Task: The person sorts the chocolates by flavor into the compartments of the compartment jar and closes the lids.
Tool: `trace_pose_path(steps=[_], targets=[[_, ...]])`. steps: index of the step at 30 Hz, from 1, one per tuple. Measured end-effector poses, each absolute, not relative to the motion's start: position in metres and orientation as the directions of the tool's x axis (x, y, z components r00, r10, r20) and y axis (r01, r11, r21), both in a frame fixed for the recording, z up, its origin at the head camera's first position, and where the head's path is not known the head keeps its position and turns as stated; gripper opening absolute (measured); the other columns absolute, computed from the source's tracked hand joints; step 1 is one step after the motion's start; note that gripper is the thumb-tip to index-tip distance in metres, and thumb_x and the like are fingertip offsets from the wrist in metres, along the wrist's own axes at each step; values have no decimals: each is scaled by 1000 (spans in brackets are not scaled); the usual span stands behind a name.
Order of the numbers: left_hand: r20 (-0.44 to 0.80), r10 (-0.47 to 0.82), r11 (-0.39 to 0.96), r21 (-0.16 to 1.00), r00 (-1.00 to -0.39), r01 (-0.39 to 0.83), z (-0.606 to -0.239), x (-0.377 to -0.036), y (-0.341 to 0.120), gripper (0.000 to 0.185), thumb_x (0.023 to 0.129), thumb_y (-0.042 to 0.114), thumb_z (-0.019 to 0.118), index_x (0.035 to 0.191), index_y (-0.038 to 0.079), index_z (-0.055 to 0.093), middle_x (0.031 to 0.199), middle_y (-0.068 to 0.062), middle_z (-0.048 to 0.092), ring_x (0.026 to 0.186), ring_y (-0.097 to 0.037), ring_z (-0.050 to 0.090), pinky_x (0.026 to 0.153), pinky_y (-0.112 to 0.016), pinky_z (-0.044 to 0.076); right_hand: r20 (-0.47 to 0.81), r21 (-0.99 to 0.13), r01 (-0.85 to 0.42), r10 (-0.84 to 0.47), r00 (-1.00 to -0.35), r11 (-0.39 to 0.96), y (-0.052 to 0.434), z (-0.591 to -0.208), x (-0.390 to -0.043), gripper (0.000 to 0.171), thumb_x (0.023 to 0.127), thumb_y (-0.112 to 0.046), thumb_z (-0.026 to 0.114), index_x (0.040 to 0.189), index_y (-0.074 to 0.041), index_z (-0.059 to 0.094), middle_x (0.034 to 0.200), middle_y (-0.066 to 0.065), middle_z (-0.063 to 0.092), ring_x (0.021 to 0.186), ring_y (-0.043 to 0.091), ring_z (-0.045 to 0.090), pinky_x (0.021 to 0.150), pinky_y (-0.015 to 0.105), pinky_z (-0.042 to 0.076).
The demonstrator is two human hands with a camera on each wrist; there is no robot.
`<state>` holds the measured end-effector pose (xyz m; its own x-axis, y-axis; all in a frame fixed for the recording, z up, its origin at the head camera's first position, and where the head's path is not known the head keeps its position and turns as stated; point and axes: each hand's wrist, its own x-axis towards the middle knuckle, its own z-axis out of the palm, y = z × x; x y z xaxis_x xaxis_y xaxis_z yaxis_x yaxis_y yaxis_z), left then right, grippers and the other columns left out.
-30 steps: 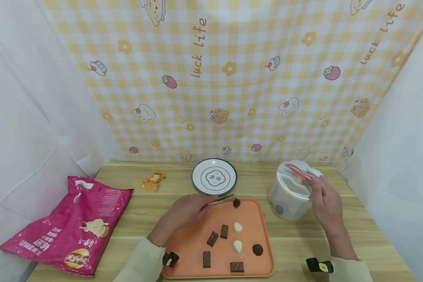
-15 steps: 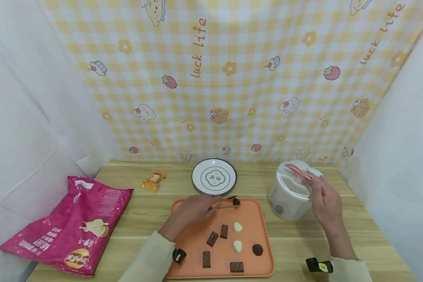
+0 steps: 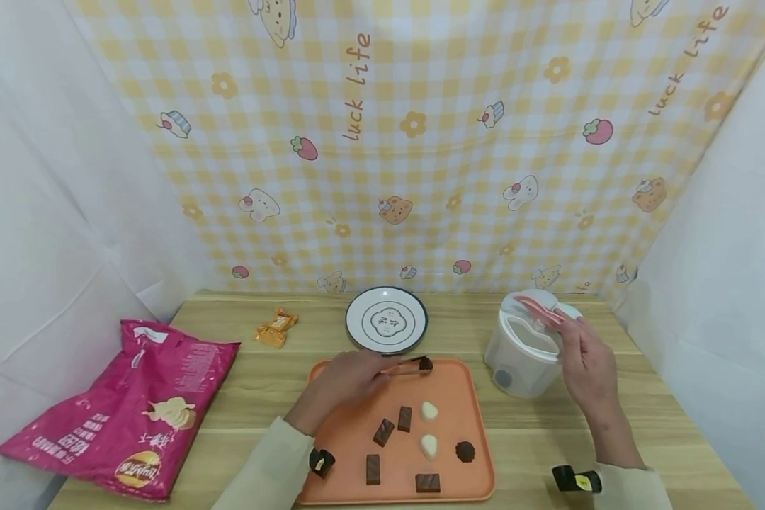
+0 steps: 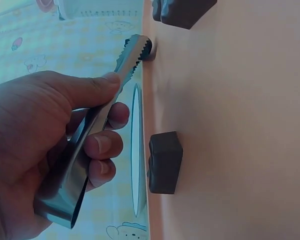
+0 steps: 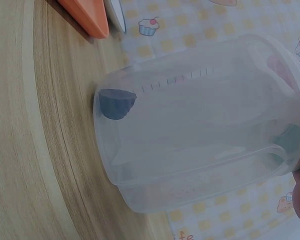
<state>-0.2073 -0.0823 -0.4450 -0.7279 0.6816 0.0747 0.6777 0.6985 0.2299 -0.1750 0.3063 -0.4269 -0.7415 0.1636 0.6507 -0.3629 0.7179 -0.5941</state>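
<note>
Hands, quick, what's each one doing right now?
Left hand: grips metal tongs that pinch a dark chocolate.
Right hand: holds the pink lid at the clear container.

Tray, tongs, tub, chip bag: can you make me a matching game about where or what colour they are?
Things:
1. tray
2. tongs
3. tub
4. chip bag

Clues:
A. pink, lying far left on the table
B. clear, with one dark chocolate inside
C. orange, holding chocolates
D. metal, held in the left hand

Pairs: 1-C, 2-D, 3-B, 4-A

Wooden table [image 3: 261, 397] — tray [image 3: 472, 418], plate [image 3: 386, 322], jar [image 3: 521, 354], crisp bag [image 3: 134, 411], wrapped snack [image 3: 276, 327].
</note>
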Motion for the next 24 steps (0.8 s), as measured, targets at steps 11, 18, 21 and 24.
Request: trace_pose_path(steps=[11, 18, 21, 24], targets=[[102, 705, 655, 284, -702, 700, -431, -207, -79, 38, 106, 21, 61, 144, 29, 64, 89, 4, 70, 66, -8, 56, 54, -29, 45, 646, -603, -364, 167, -745, 710, 306, -427, -176, 35, 110, -16, 50, 125, 9, 69, 124, 25, 67, 131, 39, 54, 112, 19, 30], [154, 727, 647, 171, -669, 743, -405, -197, -65, 41, 108, 25, 58, 149, 20, 59, 78, 7, 57, 67, -7, 53, 58, -28, 44, 656, -599, -371, 171, -735, 709, 306, -428, -176, 33, 109, -15, 51, 121, 10, 70, 123, 25, 68, 132, 23, 54, 110, 18, 31], [181, 732, 639, 155, -657, 754, -396, -193, -55, 42, 108, 25, 57, 150, 21, 57, 83, 7, 60, 70, -8, 55, 57, -27, 43, 653, -603, -371, 171, -737, 706, 305, -427, -175, 33, 109, -14, 51, 122, 9, 70, 123, 26, 67, 131, 39, 54, 110, 18, 30], [218, 744, 615, 147, -631, 775, -390, -192, -44, 43, 108, 25, 57, 152, 22, 55, 95, 5, 66, 74, -8, 59, 56, -24, 42, 654, -608, -376, 174, -736, 700, 304, -426, -174, 32, 109, -12, 50, 120, 10, 71, 123, 28, 66, 128, 48, 54, 110, 18, 30]])
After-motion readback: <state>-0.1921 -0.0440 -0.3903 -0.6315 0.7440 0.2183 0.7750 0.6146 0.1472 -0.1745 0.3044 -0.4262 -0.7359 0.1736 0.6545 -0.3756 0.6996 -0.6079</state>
